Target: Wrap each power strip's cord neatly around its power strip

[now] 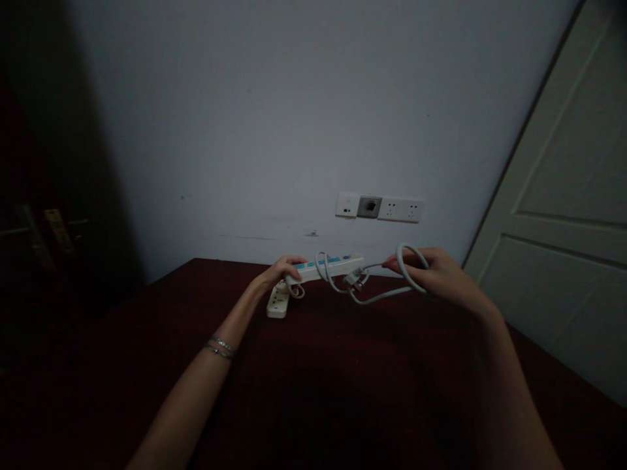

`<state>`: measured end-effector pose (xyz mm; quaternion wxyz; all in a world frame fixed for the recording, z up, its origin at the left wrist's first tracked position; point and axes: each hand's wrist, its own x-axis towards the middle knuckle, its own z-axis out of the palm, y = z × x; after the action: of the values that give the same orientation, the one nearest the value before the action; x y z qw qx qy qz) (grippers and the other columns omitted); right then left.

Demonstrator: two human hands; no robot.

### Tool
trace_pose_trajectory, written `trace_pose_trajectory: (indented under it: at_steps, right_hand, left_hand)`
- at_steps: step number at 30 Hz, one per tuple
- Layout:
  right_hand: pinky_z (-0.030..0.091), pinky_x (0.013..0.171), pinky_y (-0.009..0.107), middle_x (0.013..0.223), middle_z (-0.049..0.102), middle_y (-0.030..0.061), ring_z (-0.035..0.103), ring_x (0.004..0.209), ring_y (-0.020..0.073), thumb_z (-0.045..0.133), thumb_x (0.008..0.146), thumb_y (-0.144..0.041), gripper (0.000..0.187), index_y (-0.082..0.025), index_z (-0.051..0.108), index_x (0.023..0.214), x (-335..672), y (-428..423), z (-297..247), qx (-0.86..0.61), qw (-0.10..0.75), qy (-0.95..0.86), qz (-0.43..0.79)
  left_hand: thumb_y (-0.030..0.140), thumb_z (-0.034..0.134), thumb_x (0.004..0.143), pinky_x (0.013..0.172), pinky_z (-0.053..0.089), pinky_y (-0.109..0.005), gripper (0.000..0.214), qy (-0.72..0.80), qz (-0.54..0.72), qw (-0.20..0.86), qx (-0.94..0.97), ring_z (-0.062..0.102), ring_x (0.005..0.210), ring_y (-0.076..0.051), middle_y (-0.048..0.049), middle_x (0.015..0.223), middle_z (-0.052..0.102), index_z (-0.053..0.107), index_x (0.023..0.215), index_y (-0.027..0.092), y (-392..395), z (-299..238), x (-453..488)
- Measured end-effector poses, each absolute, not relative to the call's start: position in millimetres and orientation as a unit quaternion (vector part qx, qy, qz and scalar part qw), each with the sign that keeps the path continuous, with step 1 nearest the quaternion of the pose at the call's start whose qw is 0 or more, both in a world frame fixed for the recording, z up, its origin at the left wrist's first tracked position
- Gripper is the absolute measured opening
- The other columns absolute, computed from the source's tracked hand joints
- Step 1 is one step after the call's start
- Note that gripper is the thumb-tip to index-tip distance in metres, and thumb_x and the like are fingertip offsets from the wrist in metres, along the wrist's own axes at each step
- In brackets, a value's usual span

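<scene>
My left hand [285, 268] is closed around the near end of a white power strip [326, 267] with blue markings, held up at a slant above the dark red table. Between the fingers of my right hand [425, 269] is the strip's grey-white power cord [385, 295], with a loop of it over the hand. Part of the cord winds around the strip. The cord's plug [354, 280] hangs beside the strip's far end. Just below my left hand, a second, smaller power strip [278, 301] lies on the table with its cord bunched near it.
The dark red table [313, 365] runs up to a pale wall. On that wall is a row of socket plates [399, 209] with a grey plate [369, 207] among them. A white panelled door [563, 215] stands at the right. Brass-coloured handles [59, 230] show at the dark left.
</scene>
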<state>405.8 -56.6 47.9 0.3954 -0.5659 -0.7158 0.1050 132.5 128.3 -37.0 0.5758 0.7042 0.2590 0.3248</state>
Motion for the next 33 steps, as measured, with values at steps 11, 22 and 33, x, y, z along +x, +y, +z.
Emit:
trace_pose_trajectory:
  at_steps: [11, 22, 33]
  right_hand:
    - [0.038, 0.050, 0.026, 0.066, 0.065, 0.0045, 0.058, 0.060, 0.0180, 0.055, 0.076, -0.041, 0.031, -0.017, 0.073, 0.080, 403.6, -55.2, 47.3, -0.554, 0.423, -0.717, -0.015]
    - [0.035, 0.048, 0.024, 0.062, 0.064, 0.0031, 0.054, 0.054, 0.0143, 0.052, 0.080, -0.042, 0.033, -0.017, 0.072, 0.088, 402.4, -50.3, 44.8, -0.545, 0.415, -0.726, -0.066]
    - [0.038, 0.056, 0.025, 0.065, 0.066, 0.0035, 0.054, 0.056, 0.0136, 0.049, 0.084, -0.043, 0.034, -0.017, 0.070, 0.085, 389.5, -44.3, 41.0, -0.514, 0.389, -0.760, -0.086]
  left_hand:
    - [0.037, 0.056, 0.063, 0.039, 0.039, -0.022, 0.038, 0.194, 0.354, 0.621, 0.672, 0.050, 0.042, -0.011, -0.0077, 0.062, 0.062, 0.058, 0.084, 0.005, 123.8, -38.3, 134.1]
    - [0.038, 0.052, 0.063, 0.036, 0.034, -0.022, 0.038, 0.146, 0.376, 0.636, 0.658, 0.043, 0.038, -0.009, -0.0074, 0.061, 0.061, 0.057, 0.082, 0.006, 122.1, -37.1, 133.4]
    - [0.039, 0.054, 0.059, 0.035, 0.034, -0.020, 0.046, 0.137, 0.362, 0.603, 0.698, 0.044, 0.040, -0.008, -0.0051, 0.062, 0.059, 0.057, 0.089, 0.005, 114.4, -26.1, 134.0]
